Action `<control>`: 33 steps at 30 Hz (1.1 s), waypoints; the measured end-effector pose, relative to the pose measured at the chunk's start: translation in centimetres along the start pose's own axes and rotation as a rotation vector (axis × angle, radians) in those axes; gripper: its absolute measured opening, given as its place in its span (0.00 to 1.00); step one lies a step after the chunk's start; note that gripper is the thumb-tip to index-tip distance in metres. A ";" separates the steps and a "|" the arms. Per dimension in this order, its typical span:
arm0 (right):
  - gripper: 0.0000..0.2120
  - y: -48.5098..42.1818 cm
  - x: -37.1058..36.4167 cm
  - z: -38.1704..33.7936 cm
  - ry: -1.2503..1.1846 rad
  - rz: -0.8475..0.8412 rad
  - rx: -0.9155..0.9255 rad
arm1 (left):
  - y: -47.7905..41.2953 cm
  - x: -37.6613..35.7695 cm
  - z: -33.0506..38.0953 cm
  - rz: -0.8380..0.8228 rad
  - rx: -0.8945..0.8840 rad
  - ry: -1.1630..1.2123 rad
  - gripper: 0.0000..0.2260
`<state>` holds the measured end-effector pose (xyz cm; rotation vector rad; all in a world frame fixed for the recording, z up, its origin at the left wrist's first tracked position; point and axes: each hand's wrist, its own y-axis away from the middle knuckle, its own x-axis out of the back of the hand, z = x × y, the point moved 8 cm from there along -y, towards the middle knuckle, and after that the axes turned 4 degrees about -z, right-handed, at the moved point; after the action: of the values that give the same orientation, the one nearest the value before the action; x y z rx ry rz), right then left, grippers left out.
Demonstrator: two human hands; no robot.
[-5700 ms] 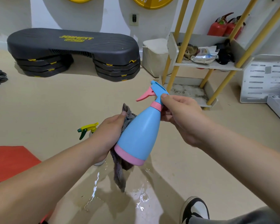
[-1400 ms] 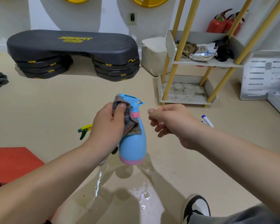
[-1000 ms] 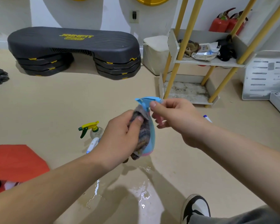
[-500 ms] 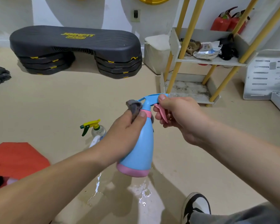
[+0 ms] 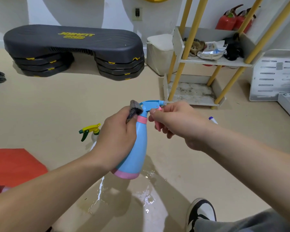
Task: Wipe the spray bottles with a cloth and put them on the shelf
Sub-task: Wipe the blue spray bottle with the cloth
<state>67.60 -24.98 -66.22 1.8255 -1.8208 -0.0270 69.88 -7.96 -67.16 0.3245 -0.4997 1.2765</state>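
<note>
The blue spray bottle [image 5: 137, 148] hangs nearly upright between my hands, long axis vertical and nozzle pointing right. That is toward the shelf [image 5: 196, 100], which stands ahead and to the right, well apart. My left hand [image 5: 117, 136] grips the body, with the cloth [image 5: 134, 108] bunched at the neck. My right hand [image 5: 177, 121], nearer the shelf, pinches the pink trigger. A wet patch [image 5: 147, 198] lies below, a green-and-yellow sprayer [image 5: 90, 131] stands left, and a small capped bottle [image 5: 212, 119] lies shelfward.

Floor [image 5: 94, 101] to shelf [image 5: 214, 62] open; yellow posts [image 5: 178, 72] flank lower tier [image 5: 191, 92], upper tier [image 5: 238, 62] cluttered.
</note>
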 end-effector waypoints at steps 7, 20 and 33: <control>0.16 -0.3 0.6 0.0 -0.060 0.085 -0.018 | 0.6 3.2 2.9 0.280 -0.066 0.119 0.10; 0.09 -0.6 4.1 0.7 -0.194 0.238 -0.007 | 1.6 -3.6 -6.7 -0.166 0.331 0.385 0.12; 0.12 -0.8 4.6 0.5 -0.251 0.293 0.141 | 2.8 -5.5 -6.3 -0.221 0.832 1.201 0.23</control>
<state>68.55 -29.45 -65.31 1.6897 -2.3045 -0.0197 67.11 -8.63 -75.55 0.2261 1.0833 1.1752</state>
